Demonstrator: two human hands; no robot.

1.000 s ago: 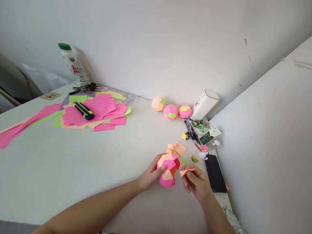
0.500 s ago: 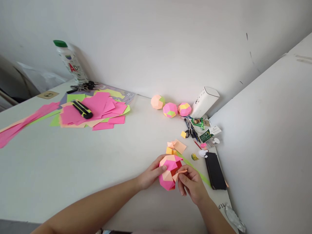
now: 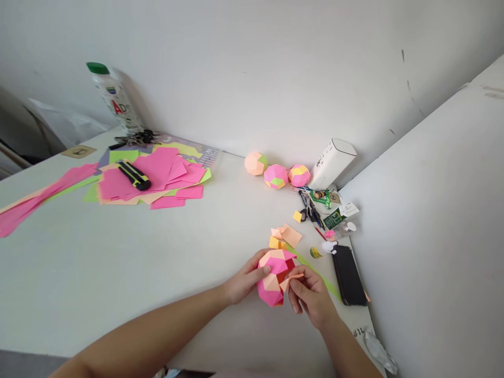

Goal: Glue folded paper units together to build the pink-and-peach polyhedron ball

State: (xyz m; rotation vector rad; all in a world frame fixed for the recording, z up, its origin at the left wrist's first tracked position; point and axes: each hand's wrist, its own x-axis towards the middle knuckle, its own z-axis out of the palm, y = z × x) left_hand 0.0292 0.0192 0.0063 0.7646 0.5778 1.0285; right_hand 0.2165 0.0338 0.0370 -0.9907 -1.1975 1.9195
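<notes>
A pink and peach paper ball [image 3: 271,266] with an opening on its right side is held over the table's front edge. My left hand [image 3: 247,279] grips it from the left, thumb on its front face. At the opening, my right hand [image 3: 309,295] pinches a folded peach paper piece [image 3: 286,284] against the ball. Just behind the ball lie small peach paper pieces [image 3: 292,236] and orange paper pieces [image 3: 274,242]. A green paper strip [image 3: 315,268] runs behind my right hand.
Three finished paper balls [image 3: 275,177] stand by the wall beside a white box [image 3: 333,164]. Scissors, pens and a black phone [image 3: 348,275] lie at right. At left are pink sheets [image 3: 157,168], a cutter [image 3: 134,175] and a bottle [image 3: 118,102].
The view has shifted very slightly. Both hands keep their hold on the ball and the peach piece, with hardly any movement.
</notes>
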